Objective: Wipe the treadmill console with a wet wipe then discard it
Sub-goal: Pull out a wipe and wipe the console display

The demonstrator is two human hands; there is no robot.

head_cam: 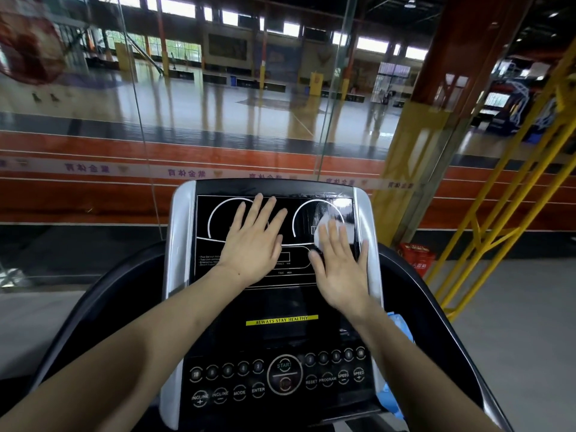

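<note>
The black treadmill console (pixel 280 307) with silver side trim fills the lower middle of the head view. My left hand (pixel 254 241) lies flat with spread fingers on the upper display, over the left dial outline. My right hand (pixel 339 263) presses a white wet wipe (pixel 324 224) flat against the right side of the display, under straight fingers. Only the wipe's upper edge shows beyond my fingertips. A wet streak glints on the screen above the wipe.
Button rows (pixel 280 375) sit on the console's lower panel. A blue pack (pixel 402 328) lies at the console's right edge. Black handrails (pixel 103 294) curve on both sides. A glass wall stands ahead, yellow railing (pixel 505 213) and a red bin (pixel 416 257) at the right.
</note>
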